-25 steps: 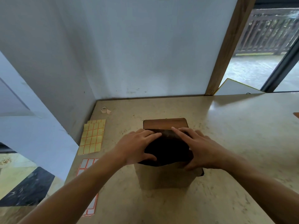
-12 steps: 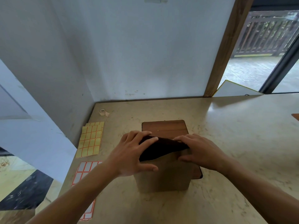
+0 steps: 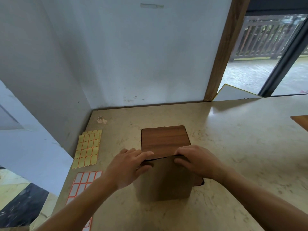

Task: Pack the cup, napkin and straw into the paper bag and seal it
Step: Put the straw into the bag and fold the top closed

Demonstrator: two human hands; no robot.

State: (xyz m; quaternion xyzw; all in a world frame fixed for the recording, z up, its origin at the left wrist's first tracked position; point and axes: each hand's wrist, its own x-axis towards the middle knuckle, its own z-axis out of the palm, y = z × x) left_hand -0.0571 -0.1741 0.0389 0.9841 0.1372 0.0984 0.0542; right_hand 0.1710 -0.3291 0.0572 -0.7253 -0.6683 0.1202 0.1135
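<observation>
A brown paper bag (image 3: 164,179) stands upright on a wooden board (image 3: 165,140) in the middle of the counter. Its mouth is pressed nearly flat, with only a thin dark slit left at the top edge. My left hand (image 3: 128,165) pinches the top's left corner, and my right hand (image 3: 198,161) pinches the right corner. The cup, napkin and straw are not visible; the bag hides whatever is inside.
Yellow sticker sheets (image 3: 88,148) and a white, red-edged sticker sheet (image 3: 81,184) lie left of the bag. A small tape roll (image 3: 100,119) sits near the back corner. Walls close off the left and back. Another wooden board (image 3: 300,120) pokes in at the right edge.
The bag's mouth was wide open and dark a second ago. Both hands have pressed the top edges together, so the opening has narrowed to a slit and more of the board behind shows.
</observation>
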